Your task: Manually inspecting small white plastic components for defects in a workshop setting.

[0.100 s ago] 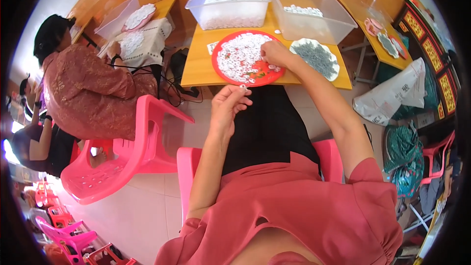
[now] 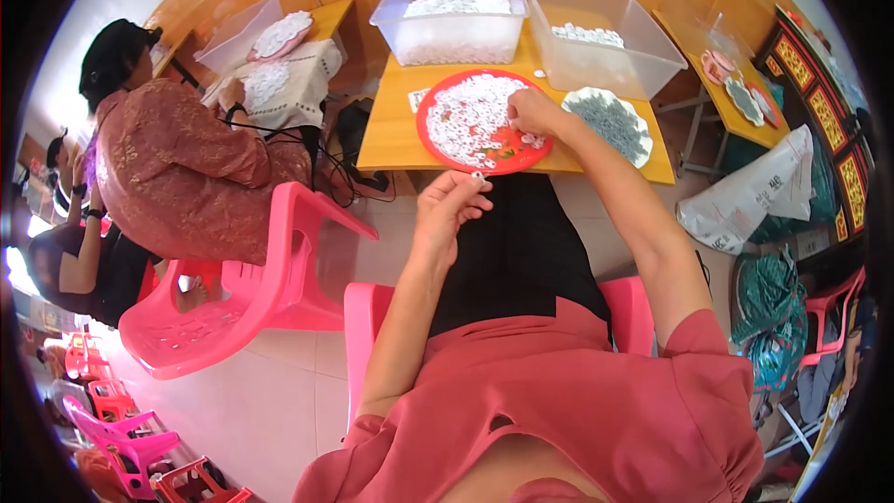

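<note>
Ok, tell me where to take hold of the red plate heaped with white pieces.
Probably best taken by the bare near rim of the red plate, coming from the person's side: it lies flat on the yellow table, white pieces cover its middle, and the right hand rests over its right edge.

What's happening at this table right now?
A seated person in a pink top works over a red tray heaped with small white pieces on a yellow table. The right hand picks among the pieces on the tray, while the left hand pinches one small white piece just off the table's near edge. Two clear bins of white pieces stand behind.
</note>
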The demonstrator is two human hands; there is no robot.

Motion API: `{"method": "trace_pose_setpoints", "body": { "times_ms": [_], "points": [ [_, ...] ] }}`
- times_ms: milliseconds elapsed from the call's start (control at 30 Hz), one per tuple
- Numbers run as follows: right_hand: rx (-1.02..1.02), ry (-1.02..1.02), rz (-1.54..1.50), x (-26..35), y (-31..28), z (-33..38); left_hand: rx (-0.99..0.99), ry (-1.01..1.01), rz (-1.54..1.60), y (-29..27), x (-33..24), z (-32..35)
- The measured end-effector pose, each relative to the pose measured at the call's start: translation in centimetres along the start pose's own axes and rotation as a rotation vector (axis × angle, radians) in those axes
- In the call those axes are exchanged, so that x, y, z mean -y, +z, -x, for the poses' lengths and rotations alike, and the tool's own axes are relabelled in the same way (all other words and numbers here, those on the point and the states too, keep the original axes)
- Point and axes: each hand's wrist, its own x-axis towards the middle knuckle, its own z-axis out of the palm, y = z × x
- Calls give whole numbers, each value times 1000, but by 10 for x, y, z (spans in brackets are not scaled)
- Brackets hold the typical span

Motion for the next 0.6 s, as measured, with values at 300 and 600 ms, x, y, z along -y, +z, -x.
{"method": "trace_pose_setpoints", "body": {
  "times_ms": [300,600],
  "points": [
    [-141,31,-765,60,-12,30,49,54,90,2,-11,12],
    [-173,267,-1769,193,-59,126,95,228,165,14,-18,20]
  ]
}}
